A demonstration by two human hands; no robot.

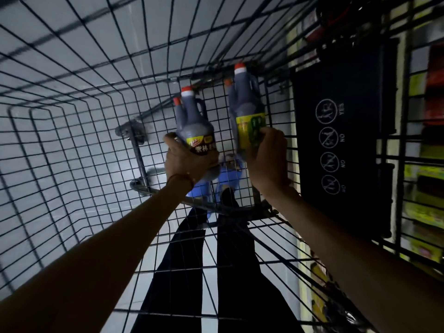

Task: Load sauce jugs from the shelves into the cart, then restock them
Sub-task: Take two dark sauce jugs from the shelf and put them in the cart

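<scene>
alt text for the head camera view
Looking down into a wire cart, the left hand grips a brown-labelled jug and the right hand a yellow-labelled jug, both dark sauce with red caps. A black flap with white icons is on the cart's right side.

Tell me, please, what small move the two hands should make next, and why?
Probably lower both jugs onto the wire floor of the cart and release them. The left hand grips the dark-labelled jug and the right hand grips the yellow-labelled jug, both inside it; whether they touch the floor is unclear.
</scene>
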